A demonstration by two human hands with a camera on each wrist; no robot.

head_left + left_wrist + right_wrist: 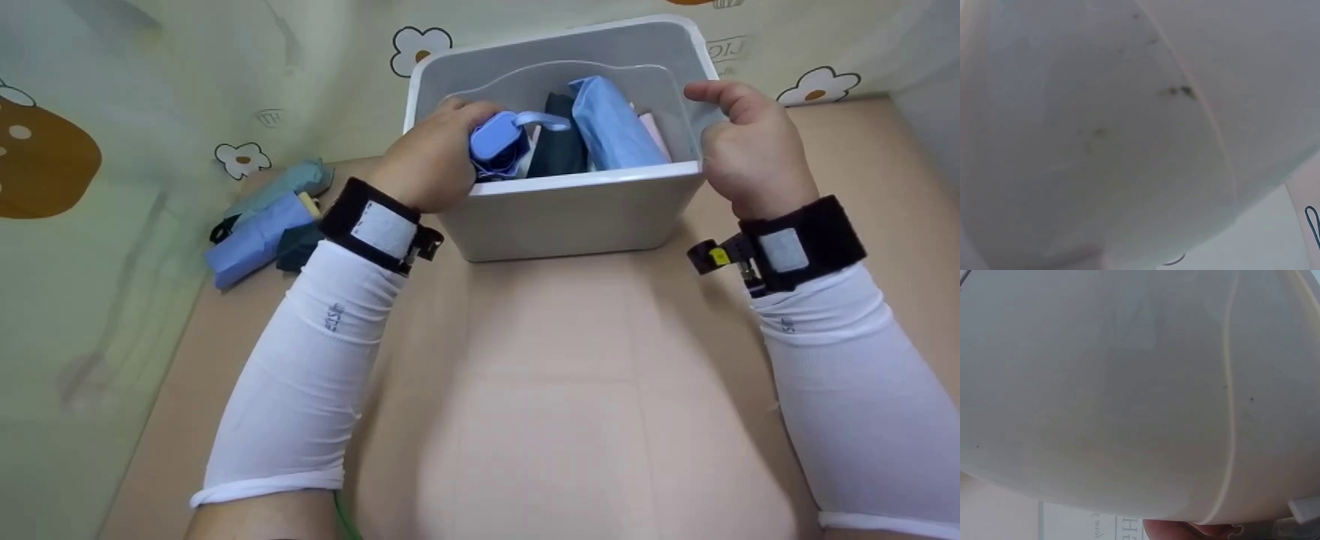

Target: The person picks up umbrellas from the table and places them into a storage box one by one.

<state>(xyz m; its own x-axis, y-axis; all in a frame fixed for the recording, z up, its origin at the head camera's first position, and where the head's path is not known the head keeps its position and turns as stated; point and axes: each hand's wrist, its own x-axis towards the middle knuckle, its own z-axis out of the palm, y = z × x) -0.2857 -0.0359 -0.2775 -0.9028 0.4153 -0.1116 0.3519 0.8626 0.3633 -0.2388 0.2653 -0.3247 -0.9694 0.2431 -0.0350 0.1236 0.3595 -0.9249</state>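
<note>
A white plastic storage bin [570, 217] is held between both hands at the far side of the table. My left hand [435, 154] grips its left rim, and my right hand [761, 150] holds the right rim with one finger reaching over the edge. Inside lie a folded umbrella with a blue handle [495, 139] and wrist strap, a dark green bundle [559, 146], a light blue bundle [615, 127] and a pink item [654, 135]. The bin's outer wall [1129, 169] fills the left wrist view. In the right wrist view, reddish fingers [1174, 530] show below the wall.
Left of the bin, folded umbrellas in teal [289, 184], blue [255, 236] and dark green [298, 244] lie together at the table's left edge. A flower-patterned curtain [315, 82] hangs behind and to the left. The beige tabletop [555, 405] extends toward me.
</note>
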